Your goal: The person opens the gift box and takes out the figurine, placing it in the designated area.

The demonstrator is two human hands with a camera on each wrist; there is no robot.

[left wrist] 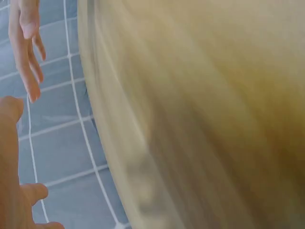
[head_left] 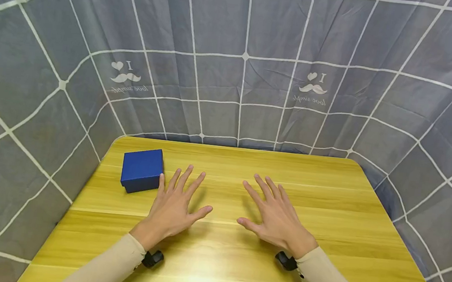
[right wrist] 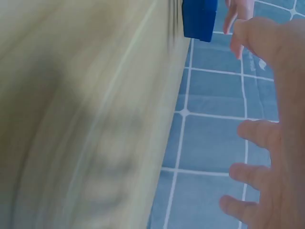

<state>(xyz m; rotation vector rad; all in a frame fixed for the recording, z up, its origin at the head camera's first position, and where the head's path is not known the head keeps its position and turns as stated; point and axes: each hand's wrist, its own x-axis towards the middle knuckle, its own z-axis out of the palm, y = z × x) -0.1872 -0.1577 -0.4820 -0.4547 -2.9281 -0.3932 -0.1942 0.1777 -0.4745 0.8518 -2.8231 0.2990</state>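
Over the middle of the table, my left hand (head_left: 174, 207) is held palm down with its fingers spread and nothing in them. A dark blue lidded box (head_left: 142, 167) sits to its left; in the head view the little fingertip overlaps the box's right edge. My right hand (head_left: 278, 216) mirrors it on the other side, fingers spread and holding nothing. In the right wrist view the box (right wrist: 199, 19) shows at the top, beside part of the left hand (right wrist: 242, 10). The left wrist view catches the right hand (left wrist: 25, 43) at upper left.
A yellow wood-grain table (head_left: 212, 260) spreads under both hands. Grey cloth (head_left: 222, 24) with white grid lines hangs behind the table and along both sides. Each wrist carries a small black camera, such as the one on the left wrist (head_left: 152, 258).
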